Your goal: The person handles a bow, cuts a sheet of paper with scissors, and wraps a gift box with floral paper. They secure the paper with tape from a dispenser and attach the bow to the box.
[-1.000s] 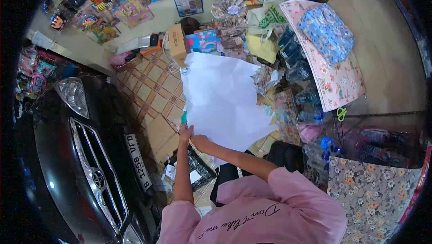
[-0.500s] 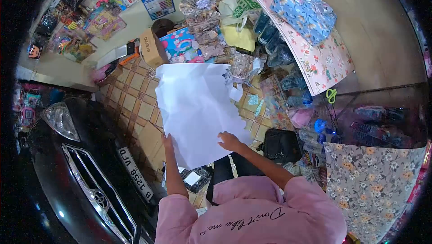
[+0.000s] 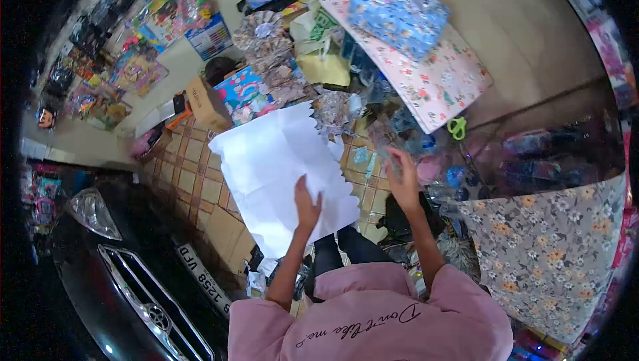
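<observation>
Take the brown cardboard box (image 3: 208, 105) as the marker: the big white paper sheet (image 3: 266, 168) lies just on the wearer's side of it, running down toward the lap, creased, with a scalloped right edge. And there's the left hand (image 3: 307, 208), nearer the wearer than the box, over the paper, thumb and fingers spread; whether its palm is touching, I can't tell. The right hand (image 3: 403, 180), well to the box's right, is up off the paper, fingers half curled, and whether they pinch anything is impossible to call! Good handling here, I'd judge, means a light, flat left palm to steady the sheet without adding creases, and any right-hand grip on firm paper rather than those fragile scallops. Mind the patterned scraps (image 3: 360, 155) on the tiles, right of the box, and the green-handled scissors (image 3: 456, 128) farther right: best kept from snagging that edge.
</observation>
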